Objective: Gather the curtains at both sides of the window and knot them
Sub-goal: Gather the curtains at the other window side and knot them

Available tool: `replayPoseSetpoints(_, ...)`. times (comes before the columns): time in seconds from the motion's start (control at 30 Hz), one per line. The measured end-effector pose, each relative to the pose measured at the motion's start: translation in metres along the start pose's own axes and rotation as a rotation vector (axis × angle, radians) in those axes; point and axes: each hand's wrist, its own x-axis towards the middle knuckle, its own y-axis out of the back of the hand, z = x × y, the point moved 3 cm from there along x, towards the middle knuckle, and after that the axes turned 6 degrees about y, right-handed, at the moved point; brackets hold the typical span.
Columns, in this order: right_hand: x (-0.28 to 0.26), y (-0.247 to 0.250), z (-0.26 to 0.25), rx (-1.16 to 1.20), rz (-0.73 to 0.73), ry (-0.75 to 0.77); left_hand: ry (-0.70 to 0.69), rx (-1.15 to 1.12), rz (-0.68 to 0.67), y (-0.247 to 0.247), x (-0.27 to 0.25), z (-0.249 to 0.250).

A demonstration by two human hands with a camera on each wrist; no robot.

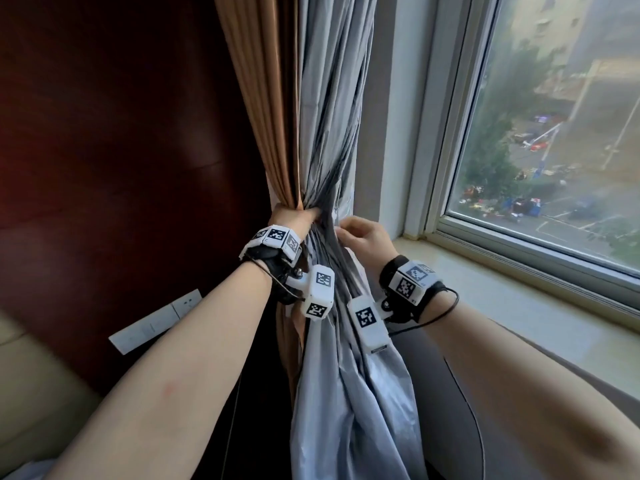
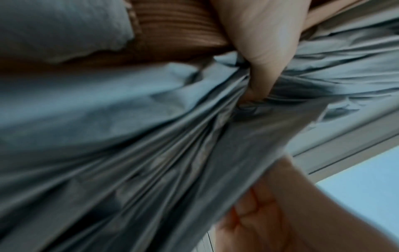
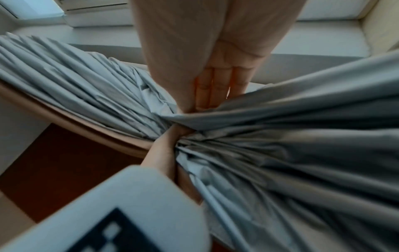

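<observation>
A tan curtain (image 1: 273, 116) with a silver-grey lining (image 1: 332, 98) hangs bunched at the left side of the window. My left hand (image 1: 298, 216) grips the gathered bundle at waist height, fingers wrapped round it; in the left wrist view its thumb (image 2: 263, 68) digs into the grey folds (image 2: 151, 153). Just right of it, my right hand (image 1: 343, 232) pinches a loose grey fold and holds it against the bundle. The right wrist view shows its fingers (image 3: 215, 88) on the fabric edge (image 3: 280, 105), above my left hand (image 3: 162, 153). Below both hands the curtain hangs loose.
A dark wooden wall panel (image 1: 121, 133) stands to the left, with a white socket plate (image 1: 156, 320) low on it. The window (image 1: 554, 133) and its pale sill (image 1: 519, 306) run along the right. A beige cushion (image 1: 34, 393) lies lower left.
</observation>
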Motion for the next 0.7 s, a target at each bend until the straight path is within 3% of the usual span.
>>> replayPoseSetpoints(0.1,0.001,-0.008,-0.005,-0.066,0.010,-0.004,-0.039,-0.022,0.038,-0.004,-0.007,0.001)
replayPoseSetpoints(0.27,-0.003,-0.018,-0.010,-0.074,0.010,0.000,-0.109,-0.025,-0.048,-0.001,-0.013,-0.004)
replayPoseSetpoints(0.43,-0.001,-0.018,-0.011,0.194,-0.017,-0.189,-0.118,0.164,-0.008,0.011,-0.008,-0.002)
replayPoseSetpoints(0.6,0.023,0.007,-0.001,0.121,0.135,-0.225,-0.093,0.184,-0.030,0.015,-0.011,-0.004)
replayPoseSetpoints(0.7,0.029,0.009,0.012,0.179,-0.007,-0.408,-0.083,0.174,-0.047,0.019,-0.013,-0.004)
